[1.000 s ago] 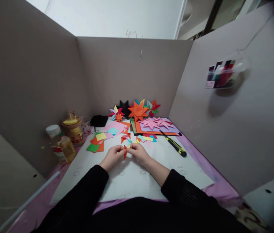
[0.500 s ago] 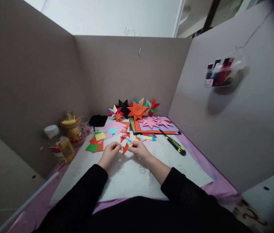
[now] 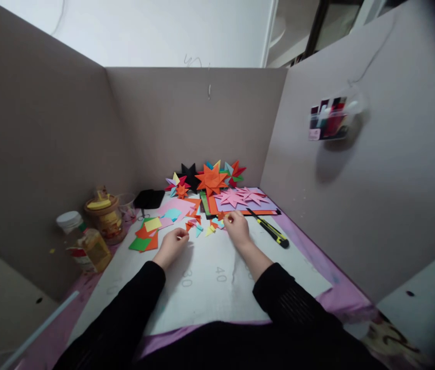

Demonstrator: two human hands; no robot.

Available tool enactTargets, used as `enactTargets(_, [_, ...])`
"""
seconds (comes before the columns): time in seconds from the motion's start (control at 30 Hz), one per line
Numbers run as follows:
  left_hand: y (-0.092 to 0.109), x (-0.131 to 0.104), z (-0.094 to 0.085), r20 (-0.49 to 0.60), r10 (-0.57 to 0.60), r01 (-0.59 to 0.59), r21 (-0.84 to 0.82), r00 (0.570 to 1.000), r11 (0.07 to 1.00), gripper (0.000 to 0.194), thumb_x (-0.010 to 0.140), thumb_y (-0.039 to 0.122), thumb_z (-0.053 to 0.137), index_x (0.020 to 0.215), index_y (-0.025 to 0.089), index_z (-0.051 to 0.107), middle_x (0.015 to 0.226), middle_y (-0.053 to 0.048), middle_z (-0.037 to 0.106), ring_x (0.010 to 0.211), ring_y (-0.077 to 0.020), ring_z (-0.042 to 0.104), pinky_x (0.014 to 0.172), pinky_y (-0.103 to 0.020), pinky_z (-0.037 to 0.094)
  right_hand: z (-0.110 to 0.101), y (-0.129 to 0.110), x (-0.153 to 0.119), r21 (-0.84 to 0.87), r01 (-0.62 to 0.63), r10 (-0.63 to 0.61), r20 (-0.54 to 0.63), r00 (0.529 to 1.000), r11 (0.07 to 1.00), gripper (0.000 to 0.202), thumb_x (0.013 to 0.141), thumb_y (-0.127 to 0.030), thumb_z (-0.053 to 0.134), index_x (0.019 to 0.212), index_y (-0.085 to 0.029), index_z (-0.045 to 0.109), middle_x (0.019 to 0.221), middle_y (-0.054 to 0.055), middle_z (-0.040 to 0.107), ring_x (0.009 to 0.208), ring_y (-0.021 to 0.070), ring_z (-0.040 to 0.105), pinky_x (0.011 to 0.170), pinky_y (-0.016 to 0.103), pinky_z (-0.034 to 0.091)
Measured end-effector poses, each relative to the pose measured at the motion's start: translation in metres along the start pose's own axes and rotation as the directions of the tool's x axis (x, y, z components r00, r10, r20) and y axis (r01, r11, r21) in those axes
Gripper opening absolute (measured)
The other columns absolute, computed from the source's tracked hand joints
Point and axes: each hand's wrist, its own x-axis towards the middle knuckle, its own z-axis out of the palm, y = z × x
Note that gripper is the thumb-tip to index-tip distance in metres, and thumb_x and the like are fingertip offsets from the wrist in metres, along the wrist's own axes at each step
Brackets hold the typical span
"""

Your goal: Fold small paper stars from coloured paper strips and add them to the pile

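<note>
My left hand [image 3: 171, 247] rests low over the white board [image 3: 202, 303], fingers curled together and no paper showing in them. Just past its fingertips lie small folded orange paper pieces [image 3: 191, 224] and light blue ones [image 3: 199, 229]. To the right, my right hand [image 3: 238, 229] pinches a small folded orange paper piece [image 3: 221, 215], partly hidden by the fingers. Between the hands lies a folded yellow paper piece [image 3: 210, 230].
Left of the hands are paper squares [image 3: 140, 243], a glue bottle [image 3: 86, 246] and a lidded jar [image 3: 105, 218]. A utility knife [image 3: 271, 231] lies at right. Behind stand folded paper stars [image 3: 212, 180]; pink stars [image 3: 232, 197] lie on stacked paper sheets.
The hands have moved apart. My right hand went right and farther from me with the orange piece; my left hand stayed low at left. The view has shifted slightly.
</note>
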Motion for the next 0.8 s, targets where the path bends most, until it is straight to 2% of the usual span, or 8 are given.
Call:
enactTargets(0.13, [0.003,0.032,0.013,0.016,0.069,-0.071,0.258,0.997,0.964,0.016,0.074,0.024,0.051,0.074,0.017,0.065,0.078,-0.006,0.067,0.069,-0.0182,0.059,0.066,-0.027,0.042,0.003,-0.006,-0.002,0.034,0.003,-0.004,0.028,1.0,0.999,0.014,0.074,-0.018,0.048,0.061,-0.019,0.052,0.07,0.002,0.052,0.068,0.0147,0.049,0.064,0.025,0.036])
enactTargets(0.2, [0.002,0.048,0.019,-0.008,0.054,-0.049,0.318,0.999,0.947,0.016,0.074,0.023,0.051,0.078,0.016,0.065,0.087,-0.01,0.067,0.078,-0.0207,0.06,0.071,-0.028,0.042,0.002,-0.009,-0.003,0.05,0.0,-0.001,0.03,1.0,0.999,0.014,0.074,-0.018,0.048,0.061,-0.018,0.053,0.071,0.002,0.053,0.068,0.0144,0.049,0.064,0.025,0.037])
enactTargets(0.3, [-0.002,0.067,0.023,-0.081,-0.027,0.057,0.402,0.996,0.914,0.024,0.077,0.024,0.047,0.089,0.013,0.065,0.097,-0.016,0.064,0.09,-0.0252,0.059,0.076,-0.032,0.041,0.001,-0.009,-0.003,0.064,-0.003,0.001,0.027,1.0,0.998,0.014,0.075,-0.019,0.049,0.061,-0.018,0.054,0.071,0.002,0.053,0.067,0.0142,0.05,0.063,0.025,0.038])
enactTargets(0.4, [-0.009,0.079,0.022,-0.038,-0.142,0.144,0.456,0.989,0.879,0.025,0.075,0.034,0.051,0.074,0.013,0.066,0.079,-0.015,0.066,0.078,-0.0263,0.061,0.067,-0.031,0.041,0.003,-0.008,-0.003,0.064,0.01,-0.012,0.032,0.999,0.998,0.013,0.074,-0.018,0.05,0.062,-0.018,0.055,0.07,0.002,0.053,0.068,0.0144,0.05,0.063,0.025,0.038])
enactTargets(0.5, [-0.012,0.081,0.021,0.048,-0.208,0.159,0.486,0.977,0.859,0.028,0.07,0.038,0.055,0.053,0.017,0.062,0.059,-0.009,0.063,0.064,-0.0224,0.06,0.06,-0.029,0.04,0.004,-0.009,-0.003,0.068,0.016,-0.019,0.043,0.999,0.998,0.011,0.073,-0.017,0.051,0.062,-0.018,0.056,0.071,0.002,0.054,0.067,0.0142,0.05,0.063,0.024,0.039])
enactTargets(0.6, [-0.014,0.077,0.015,0.109,-0.239,0.155,0.496,0.965,0.854,0.031,0.069,0.037,0.055,0.045,0.019,0.059,0.048,-0.005,0.059,0.054,-0.0186,0.058,0.054,-0.027,0.038,0.005,-0.011,-0.005,0.081,0.024,-0.028,0.047,0.999,0.996,0.012,0.074,-0.018,0.051,0.063,-0.018,0.056,0.071,0.002,0.054,0.068,0.0143,0.051,0.063,0.024,0.039])
enactTargets(0.7, [-0.014,0.07,0.002,0.126,-0.252,0.159,0.497,0.96,0.853,0.028,0.069,0.038,0.054,0.052,0.018,0.061,0.049,-0.004,0.059,0.05,-0.0175,0.056,0.05,-0.026,0.037,0.006,-0.013,-0.006,0.095,0.032,-0.039,0.067,0.997,0.995,0.012,0.074,-0.017,0.051,0.064,-0.018,0.057,0.071,0.002,0.054,0.067,0.0142,0.051,0.062,0.024,0.039])
enactTargets(0.8, [-0.011,0.065,-0.012,0.082,-0.241,0.167,0.513,0.967,0.842,0.021,0.067,0.037,0.057,0.07,0.017,0.064,0.067,-0.007,0.066,0.061,-0.0201,0.06,0.054,-0.026,0.039,0.007,-0.014,-0.008,0.099,0.035,-0.043,0.086,0.995,0.994,0.011,0.073,-0.017,0.051,0.065,-0.018,0.058,0.071,0.002,0.055,0.066,0.0139,0.051,0.062,0.024,0.039])
